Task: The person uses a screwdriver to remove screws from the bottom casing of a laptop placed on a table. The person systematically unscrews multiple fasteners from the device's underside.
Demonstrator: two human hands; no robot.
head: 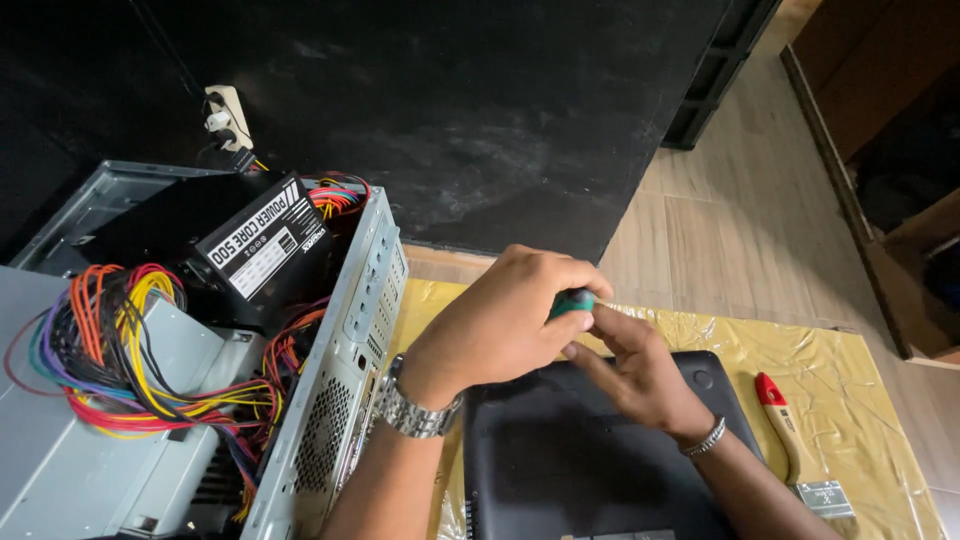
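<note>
left hand (pixel 505 320): fisted over green screwdriver handle (pixel 572 301), wrist bent down | right hand (pixel 632 370): fingertips pinching the handle from below | both above black laptop (pixel 560 460)

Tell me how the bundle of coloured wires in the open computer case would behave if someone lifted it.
The coloured wires would probably be floppy, since they loop and sag loosely. They seem to run toward the power supply, so they would likely tug rather than come free. Separate strands may snag on the computer case.
</note>
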